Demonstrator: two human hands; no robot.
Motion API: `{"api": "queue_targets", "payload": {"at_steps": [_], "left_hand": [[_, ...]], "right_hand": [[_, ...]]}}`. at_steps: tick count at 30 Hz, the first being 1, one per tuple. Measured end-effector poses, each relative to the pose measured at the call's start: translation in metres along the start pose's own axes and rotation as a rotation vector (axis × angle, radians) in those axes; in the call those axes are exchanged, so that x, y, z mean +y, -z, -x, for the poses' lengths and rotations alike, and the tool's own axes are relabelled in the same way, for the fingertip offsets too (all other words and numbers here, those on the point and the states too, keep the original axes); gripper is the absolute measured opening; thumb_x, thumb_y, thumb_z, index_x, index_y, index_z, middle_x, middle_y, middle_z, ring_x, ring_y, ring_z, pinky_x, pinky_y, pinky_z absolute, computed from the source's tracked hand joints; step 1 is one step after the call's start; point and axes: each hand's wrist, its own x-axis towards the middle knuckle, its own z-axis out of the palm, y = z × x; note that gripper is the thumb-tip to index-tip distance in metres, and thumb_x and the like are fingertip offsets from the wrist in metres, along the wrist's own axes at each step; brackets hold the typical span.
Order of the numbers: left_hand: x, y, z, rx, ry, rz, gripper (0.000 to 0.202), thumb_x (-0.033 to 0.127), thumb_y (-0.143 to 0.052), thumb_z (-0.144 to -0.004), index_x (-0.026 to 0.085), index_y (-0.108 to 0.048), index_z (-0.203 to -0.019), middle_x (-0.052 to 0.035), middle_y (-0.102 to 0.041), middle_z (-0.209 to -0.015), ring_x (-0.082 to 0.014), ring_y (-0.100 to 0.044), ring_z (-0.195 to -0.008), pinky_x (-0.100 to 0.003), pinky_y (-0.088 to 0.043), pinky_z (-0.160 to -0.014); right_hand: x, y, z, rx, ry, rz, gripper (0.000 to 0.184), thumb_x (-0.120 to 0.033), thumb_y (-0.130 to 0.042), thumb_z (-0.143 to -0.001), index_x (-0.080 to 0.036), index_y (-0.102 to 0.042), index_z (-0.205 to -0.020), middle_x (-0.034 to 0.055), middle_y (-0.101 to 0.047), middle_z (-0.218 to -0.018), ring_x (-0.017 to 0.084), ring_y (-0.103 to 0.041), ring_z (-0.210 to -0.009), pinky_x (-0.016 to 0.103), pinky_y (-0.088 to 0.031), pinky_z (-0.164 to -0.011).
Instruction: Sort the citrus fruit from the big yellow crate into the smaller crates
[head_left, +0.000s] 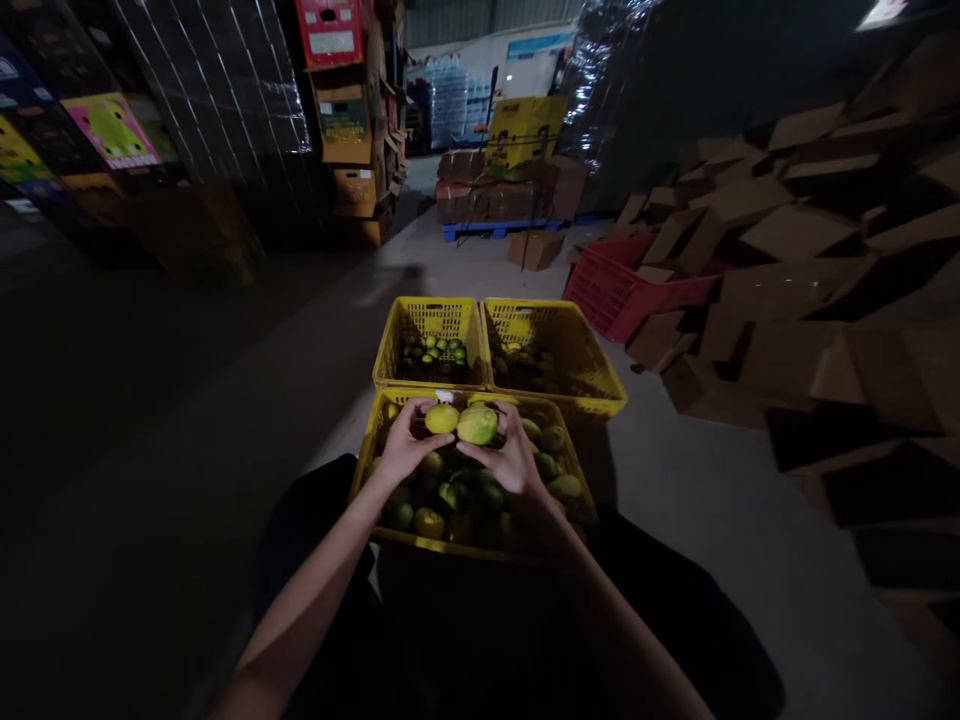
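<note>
My left hand (405,443) is closed round a yellow citrus fruit (442,418), held above the near yellow crate (365,470). My right hand (512,455) grips a larger green-yellow citrus fruit (478,425) right beside it, the two fruits almost touching. The near crate sits between my knees and holds several green and yellow fruits. Two more yellow crates stand just beyond it: the far left crate (390,345) holds small green fruits, the far right crate (592,365) holds darker fruits.
A red crate (615,295) lies tilted at the right, against a big heap of flattened cardboard boxes (810,260). Stacked cartons and wrapped pallets line the left. A blue pallet (495,228) with boxes stands further back on the concrete floor.
</note>
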Motion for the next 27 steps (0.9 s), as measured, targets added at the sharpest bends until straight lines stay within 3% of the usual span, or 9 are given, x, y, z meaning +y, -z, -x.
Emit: {"api": "queue_targets", "payload": {"at_steps": [5, 14, 21, 25, 27], "left_hand": [[0.003, -0.003, 0.003, 0.008, -0.033, 0.029, 0.055, 0.015, -0.088, -0.048, 0.022, -0.060, -0.094, -0.0003, -0.060, -0.101, -0.0193, -0.058, -0.102, -0.030, -0.044, -0.093], [0.005, -0.004, 0.006, -0.026, -0.068, 0.006, 0.052, 0.019, -0.086, -0.053, 0.024, -0.055, -0.095, -0.0027, -0.060, -0.109, -0.0221, -0.056, -0.110, -0.033, -0.045, -0.095], [0.005, -0.004, 0.005, 0.017, -0.048, 0.003, 0.053, 0.028, -0.086, -0.055, 0.023, -0.055, -0.098, -0.0023, -0.060, -0.109, -0.0188, -0.061, -0.097, -0.030, -0.050, -0.087], [0.007, -0.002, 0.003, 0.010, 0.130, 0.089, 0.043, 0.046, -0.081, -0.063, 0.021, -0.057, -0.089, -0.0016, -0.064, -0.093, -0.0183, -0.066, -0.083, -0.029, -0.054, -0.074], [0.007, -0.001, 0.002, -0.029, 0.243, 0.144, 0.045, 0.056, -0.074, -0.068, 0.020, -0.058, -0.089, -0.0028, -0.067, -0.083, -0.0203, -0.068, -0.077, -0.031, -0.056, -0.069]], "right_hand": [[0.005, 0.003, 0.002, 0.047, 0.260, 0.282, 0.053, -0.033, -0.075, -0.066, -0.024, -0.049, -0.111, 0.0096, -0.061, -0.114, 0.028, -0.060, -0.106, 0.044, -0.050, -0.090], [0.010, 0.001, 0.003, 0.071, 0.386, 0.385, 0.047, -0.034, -0.069, -0.072, -0.023, -0.051, -0.115, 0.0117, -0.062, -0.117, 0.032, -0.057, -0.109, 0.049, -0.047, -0.094], [-0.003, 0.001, 0.005, 0.097, 0.277, 0.281, 0.054, -0.038, -0.078, -0.062, -0.022, -0.053, -0.108, 0.0123, -0.061, -0.112, 0.031, -0.058, -0.105, 0.046, -0.051, -0.085], [-0.017, -0.001, 0.005, -0.014, 0.005, -0.095, 0.053, -0.040, -0.083, -0.056, -0.023, -0.055, -0.097, 0.0065, -0.066, -0.101, 0.026, -0.064, -0.095, 0.038, -0.054, -0.079], [-0.019, -0.002, 0.005, -0.090, -0.179, -0.315, 0.049, -0.046, -0.081, -0.058, -0.023, -0.054, -0.092, 0.0039, -0.068, -0.090, 0.023, -0.067, -0.082, 0.033, -0.055, -0.067]]}}
